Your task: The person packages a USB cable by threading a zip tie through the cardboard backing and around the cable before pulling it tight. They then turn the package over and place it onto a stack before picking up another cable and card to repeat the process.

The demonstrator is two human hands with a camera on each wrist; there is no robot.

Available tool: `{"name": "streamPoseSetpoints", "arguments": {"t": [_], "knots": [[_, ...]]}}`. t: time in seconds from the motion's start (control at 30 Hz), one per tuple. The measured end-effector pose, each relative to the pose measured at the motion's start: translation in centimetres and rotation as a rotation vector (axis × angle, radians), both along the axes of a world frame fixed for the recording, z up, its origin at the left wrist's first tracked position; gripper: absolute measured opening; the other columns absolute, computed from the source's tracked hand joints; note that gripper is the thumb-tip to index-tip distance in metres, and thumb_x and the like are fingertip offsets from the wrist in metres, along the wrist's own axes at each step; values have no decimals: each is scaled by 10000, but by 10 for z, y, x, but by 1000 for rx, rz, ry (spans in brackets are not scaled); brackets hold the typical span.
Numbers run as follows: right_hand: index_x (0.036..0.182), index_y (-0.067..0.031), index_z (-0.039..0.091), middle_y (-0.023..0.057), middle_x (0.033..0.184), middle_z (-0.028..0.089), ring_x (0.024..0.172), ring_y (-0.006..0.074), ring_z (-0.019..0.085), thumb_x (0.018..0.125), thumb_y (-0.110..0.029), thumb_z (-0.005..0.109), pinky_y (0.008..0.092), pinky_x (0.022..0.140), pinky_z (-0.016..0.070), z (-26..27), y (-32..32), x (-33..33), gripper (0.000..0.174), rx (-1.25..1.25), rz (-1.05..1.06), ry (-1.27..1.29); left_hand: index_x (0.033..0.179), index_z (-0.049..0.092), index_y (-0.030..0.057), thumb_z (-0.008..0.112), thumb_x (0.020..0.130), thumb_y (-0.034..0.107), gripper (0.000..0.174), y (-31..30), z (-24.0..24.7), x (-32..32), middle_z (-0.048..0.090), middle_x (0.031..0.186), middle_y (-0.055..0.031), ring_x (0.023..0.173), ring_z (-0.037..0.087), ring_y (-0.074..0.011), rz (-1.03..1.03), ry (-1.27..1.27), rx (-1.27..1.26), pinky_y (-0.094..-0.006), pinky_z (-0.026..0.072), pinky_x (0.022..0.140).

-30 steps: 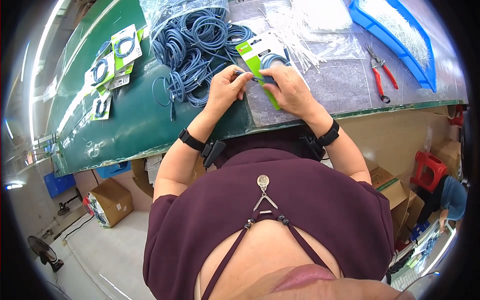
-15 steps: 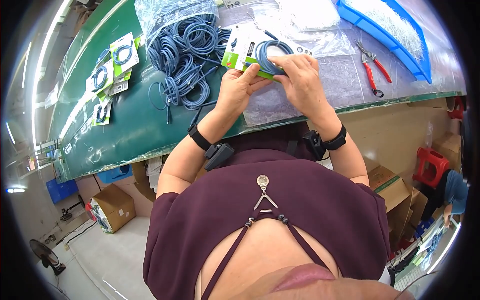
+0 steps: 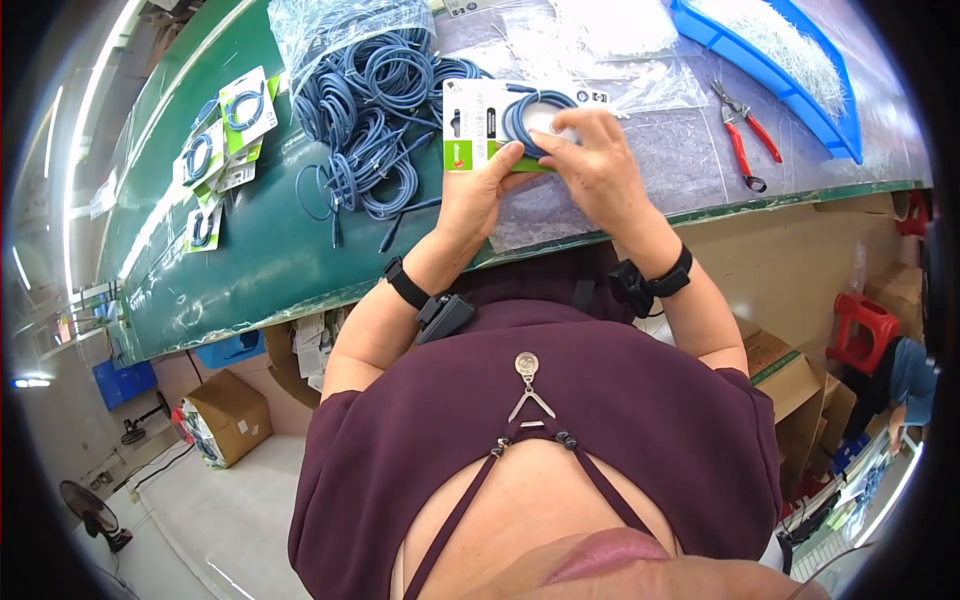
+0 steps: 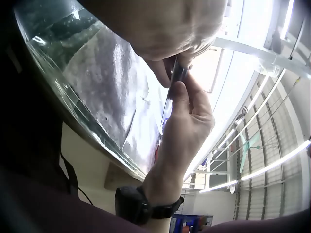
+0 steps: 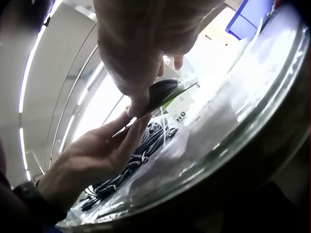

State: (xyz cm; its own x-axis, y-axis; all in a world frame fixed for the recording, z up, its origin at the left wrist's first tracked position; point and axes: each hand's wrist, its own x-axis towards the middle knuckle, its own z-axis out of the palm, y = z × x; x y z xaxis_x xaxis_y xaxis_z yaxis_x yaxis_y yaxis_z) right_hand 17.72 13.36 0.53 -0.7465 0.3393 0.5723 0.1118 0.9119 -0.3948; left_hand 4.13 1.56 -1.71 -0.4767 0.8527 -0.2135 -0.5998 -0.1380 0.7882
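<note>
My left hand (image 3: 474,195) pinches the lower left part of a white and green cable card (image 3: 468,104), thumb on its printed face and fingers behind. A coiled blue-grey cable (image 3: 514,118) lies against the front of the card. At the coil's lower right, my right hand (image 3: 603,165) grips it with thumb and bent fingers. Seen from the right wrist, the card is nearly edge-on, with the dark coil (image 5: 163,91) on it and my left hand (image 5: 92,155) at its near end. The left wrist view has my right hand (image 4: 187,124) pinching the card's edge.
A heap of coiled cables (image 3: 365,125) lies left of the card on the green table (image 3: 270,255). Farther left are several carded cables (image 3: 215,150). To the right are red-handled pliers (image 3: 745,140) and a blue tray (image 3: 800,95) of white strips. White ties (image 3: 550,50) lie behind.
Earlier, both hands worked at a cable end over the card on the table. The card then came up in the left hand and now faces the head camera more squarely; the right hand stays at the coil.
</note>
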Motion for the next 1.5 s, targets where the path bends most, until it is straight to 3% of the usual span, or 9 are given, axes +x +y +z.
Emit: {"name": "streamPoseSetpoints", "arguments": {"t": [0.17, 0.3, 0.7, 0.77, 0.83, 0.87, 0.97, 1.07, 1.5], "knots": [[1313, -50, 497, 130, 1304, 496, 1188, 318, 448, 645, -44, 783, 412, 1003, 389, 6, 11, -2, 727, -301, 73, 43, 1264, 457, 29, 578, 897, -27, 391, -5, 8, 4, 597, 1104, -112, 952, 651, -234, 6, 32, -48, -396, 597, 803], [1380, -48, 400, 143, 1367, 455, 1221, 347, 430, 648, -46, 785, 411, 1037, 361, 5, 6, -4, 827, -227, 57, 22, 1270, 453, 31, 576, 896, -31, 398, -4, 3, 4, 592, 1115, -109, 968, 646, -238, 7, 17, 7, -405, 590, 821], [1313, -41, 460, 140, 1322, 473, 1197, 331, 446, 644, -52, 792, 414, 1025, 359, 10, -2, 1, 747, -207, -41, 35, 1210, 501, 10, 567, 941, 91, 289, -23, 11, -14, 620, 1055, -102, 957, 648, -228, -92, -193, 45, -352, 579, 774], [1310, -42, 461, 139, 1317, 478, 1197, 332, 448, 651, -64, 791, 413, 1023, 360, 6, 5, 4, 737, -188, -31, -7, 1000, 612, 6, 580, 953, 169, 172, -49, 3, -62, 654, 917, -71, 873, 656, -171, -536, 135, -342, -285, 545, 658], [1306, -42, 463, 137, 1307, 488, 1198, 332, 450, 667, -87, 788, 412, 1019, 360, -5, 8, 8, 719, -175, -17, -92, 784, 632, 14, 639, 911, 184, 212, -57, 34, -74, 644, 766, -58, 730, 648, -176, -325, 585, -686, -277, 478, 558], [1306, -42, 463, 137, 1307, 488, 1198, 332, 450, 667, -87, 788, 412, 1019, 360, -12, 7, 7, 719, -184, -12, -97, 784, 632, 14, 639, 911, 184, 212, -57, 32, -72, 644, 766, -58, 730, 648, -176, -324, 577, -695, -277, 478, 558], [1225, -38, 532, 138, 1192, 556, 1097, 318, 524, 707, -123, 770, 398, 960, 412, -31, 11, -8, 577, -189, 45, -38, 729, 625, 41, 691, 837, 181, 189, -36, 23, -63, 602, 746, -73, 714, 609, -230, 11, 1400, -254, -326, 462, 597], [1129, -30, 576, 133, 1089, 586, 1005, 308, 562, 734, -113, 742, 391, 897, 444, -37, 20, -22, 437, -251, -70, -67, 759, 627, 56, 711, 767, 144, 122, -13, -2, -56, 565, 774, -80, 783, 571, -281, 24, 1685, -223, -354, 437, 663], [903, -12, 583, 134, 883, 567, 848, 320, 583, 744, 12, 659, 393, 722, 469, -36, 15, -31, 178, -195, -175, -27, 1049, 650, 57, 736, 734, 136, 336, -14, -22, -24, 573, 974, -76, 944, 521, -269, 103, 1669, -211, -413, 376, 874]]}}
